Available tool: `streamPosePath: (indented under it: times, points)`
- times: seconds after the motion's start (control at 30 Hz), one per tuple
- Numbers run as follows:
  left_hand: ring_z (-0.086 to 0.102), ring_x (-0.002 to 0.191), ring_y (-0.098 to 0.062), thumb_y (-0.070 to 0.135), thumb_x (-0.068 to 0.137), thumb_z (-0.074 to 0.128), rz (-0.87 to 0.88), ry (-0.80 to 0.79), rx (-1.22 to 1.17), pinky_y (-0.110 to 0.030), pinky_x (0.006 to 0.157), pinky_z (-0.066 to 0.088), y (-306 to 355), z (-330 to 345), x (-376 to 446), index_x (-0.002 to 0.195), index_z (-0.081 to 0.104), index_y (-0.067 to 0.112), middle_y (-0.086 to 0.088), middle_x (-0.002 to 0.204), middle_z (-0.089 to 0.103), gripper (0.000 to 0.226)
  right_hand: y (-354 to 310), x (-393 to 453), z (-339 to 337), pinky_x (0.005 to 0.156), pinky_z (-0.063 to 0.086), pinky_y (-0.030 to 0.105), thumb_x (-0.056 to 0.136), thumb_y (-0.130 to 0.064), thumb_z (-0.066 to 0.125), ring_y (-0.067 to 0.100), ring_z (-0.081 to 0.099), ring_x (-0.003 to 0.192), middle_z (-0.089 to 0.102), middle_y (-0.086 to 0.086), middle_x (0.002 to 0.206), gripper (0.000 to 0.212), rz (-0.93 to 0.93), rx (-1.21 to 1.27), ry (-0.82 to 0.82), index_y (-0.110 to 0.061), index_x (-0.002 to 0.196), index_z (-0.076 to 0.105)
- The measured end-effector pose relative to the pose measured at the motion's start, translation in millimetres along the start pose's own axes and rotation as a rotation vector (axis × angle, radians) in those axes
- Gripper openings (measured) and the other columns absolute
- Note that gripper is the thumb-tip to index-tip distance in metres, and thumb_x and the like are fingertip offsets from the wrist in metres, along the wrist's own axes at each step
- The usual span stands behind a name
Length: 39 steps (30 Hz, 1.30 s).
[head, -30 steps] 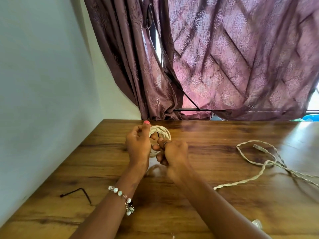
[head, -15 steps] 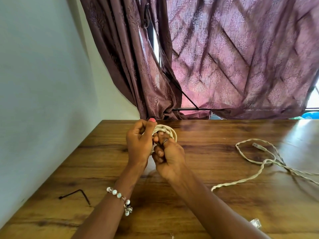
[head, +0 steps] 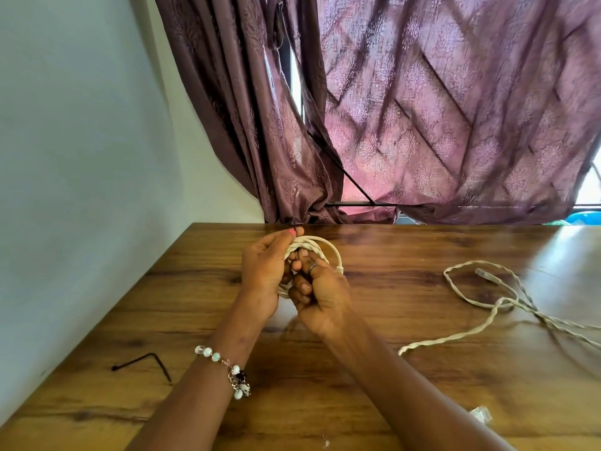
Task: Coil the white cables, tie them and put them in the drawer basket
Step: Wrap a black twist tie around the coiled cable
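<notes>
Coiled white cable [head: 320, 247] held above wooden table [head: 374, 369], near its far edge | left hand [head: 265, 271] gripped round coil | right hand [head: 322, 296] fingers curled, pinching coil strands | loose white cable [head: 481, 299] lying on table, right of coil.

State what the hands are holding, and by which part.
Both hands grip one coiled white cable: the left hand holds the coil's left side, the right hand its lower right.

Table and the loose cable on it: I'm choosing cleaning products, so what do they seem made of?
Table: looks like wood or wood-grain laminate, semi-gloss; brown grain streaks and window glare show. Loose cable: seemingly off-white plastic-sheathed wires twisted together, matte, with a clear plastic plug.
</notes>
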State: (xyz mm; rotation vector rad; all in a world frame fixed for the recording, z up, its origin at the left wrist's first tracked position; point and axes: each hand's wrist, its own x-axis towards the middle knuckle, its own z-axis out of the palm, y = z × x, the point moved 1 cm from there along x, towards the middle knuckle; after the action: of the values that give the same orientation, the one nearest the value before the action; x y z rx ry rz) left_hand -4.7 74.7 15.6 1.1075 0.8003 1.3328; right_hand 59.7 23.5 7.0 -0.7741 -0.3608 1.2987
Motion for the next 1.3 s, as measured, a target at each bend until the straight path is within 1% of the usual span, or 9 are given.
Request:
streamPosePath:
  times: [0.23, 0.37, 0.5, 0.67, 0.73, 0.8, 1.0, 1.17, 1.3]
  points:
    - [0.038, 0.027, -0.009, 0.016, 0.085, 0.067, -0.035, 0.082, -0.062, -0.016, 0.032, 0.032, -6.7, -5.8, 0.1, 0.082, 0.072, 0.008, 0.0, 0.044, 0.053, 0.01, -10.3, -5.7, 2.3, 0.036, 0.042, 0.019, 0.09, -0.002, 0.061, 0.014, 0.057, 0.039, 0.069, 0.012, 0.062, 0.013, -0.144, -0.358, 0.033, 0.004, 0.081, 0.069]
    - [0.041, 0.029, -0.012, 0.013, 0.084, 0.068, -0.028, 0.132, -0.057, -0.018, 0.033, 0.034, -8.4, -3.4, -0.2, 0.081, 0.072, 0.009, -0.007, 0.052, 0.057, 0.006, -15.8, -5.4, -1.5, 0.043, 0.05, 0.025, 0.086, -0.006, 0.067, 0.023, 0.065, 0.045, 0.069, 0.018, 0.064, 0.014, -0.423, -0.735, 0.058, 0.0, 0.073, 0.069]
    - [0.045, 0.033, -0.012, 0.013, 0.083, 0.07, -0.052, 0.148, -0.067, -0.018, 0.035, 0.037, -11.1, -3.2, 0.4, 0.08, 0.072, 0.011, -0.006, 0.053, 0.058, 0.005, -18.4, -0.4, -4.6, 0.042, 0.051, 0.022, 0.084, -0.006, 0.07, 0.014, 0.064, 0.044, 0.068, 0.007, 0.059, 0.01, -0.727, -1.072, -0.01, -0.006, 0.075, 0.072]
    - [0.051, 0.043, -0.016, 0.014, 0.081, 0.072, -0.12, 0.166, -0.094, -0.027, 0.047, 0.041, -14.6, -7.6, 5.0, 0.075, 0.073, 0.014, -0.008, 0.057, 0.062, 0.006, -29.3, 8.8, -8.0, 0.055, 0.058, 0.03, 0.079, 0.001, 0.072, 0.02, 0.069, 0.056, 0.073, 0.01, 0.07, 0.008, -0.732, -1.215, -0.15, -0.005, 0.084, 0.075]
    - [0.054, 0.052, -0.022, 0.013, 0.081, 0.073, -0.145, 0.165, -0.103, -0.032, 0.053, 0.046, -16.5, -8.1, 4.6, 0.078, 0.074, 0.011, -0.011, 0.061, 0.065, 0.003, -34.3, 10.8, -10.4, 0.062, 0.058, 0.03, 0.077, 0.001, 0.072, 0.016, 0.07, 0.063, 0.074, 0.006, 0.073, 0.012, -0.815, -1.285, -0.14, -0.008, 0.084, 0.076]
    - [0.051, 0.044, -0.016, 0.011, 0.081, 0.072, -0.171, 0.153, -0.116, -0.024, 0.045, 0.046, -19.5, -6.2, 3.3, 0.084, 0.073, 0.006, -0.011, 0.059, 0.064, 0.005, -37.4, 13.1, -13.4, 0.065, 0.057, 0.027, 0.077, 0.001, 0.071, 0.012, 0.069, 0.065, 0.073, 0.001, 0.071, 0.014, -0.889, -1.308, -0.109, -0.011, 0.082, 0.076]
    - [0.043, 0.032, -0.01, 0.007, 0.085, 0.067, -0.23, 0.174, -0.193, -0.017, 0.034, 0.037, -20.0, -1.5, 2.6, 0.081, 0.069, 0.006, -0.01, 0.057, 0.059, 0.005, -39.8, 18.7, -16.8, 0.067, 0.057, 0.026, 0.075, 0.007, 0.071, 0.011, 0.068, 0.067, 0.073, 0.0, 0.075, 0.019, -0.833, -1.299, -0.15, -0.009, 0.083, 0.075]
    - [0.044, 0.039, -0.013, 0.006, 0.087, 0.064, -0.294, 0.171, -0.286, -0.019, 0.038, 0.037, -17.9, -3.5, 7.9, 0.082, 0.066, 0.005, -0.008, 0.055, 0.058, 0.006, -41.5, 17.2, -16.3, 0.06, 0.048, 0.033, 0.06, 0.009, 0.071, 0.023, 0.061, 0.072, 0.069, 0.004, 0.079, 0.03, -1.284, -1.705, -0.339, -0.01, 0.084, 0.073]
    - [0.037, 0.029, -0.007, 0.006, 0.09, 0.06, -0.346, 0.146, -0.313, -0.013, 0.031, 0.031, -11.9, -6.6, 10.1, 0.076, 0.062, 0.004, -0.005, 0.044, 0.051, 0.014, -41.1, 20.1, -20.2, 0.064, 0.046, 0.035, 0.062, 0.003, 0.078, 0.024, 0.048, 0.084, 0.062, 0.008, 0.088, 0.033, -1.423, -1.772, -0.421, -0.009, 0.093, 0.071]
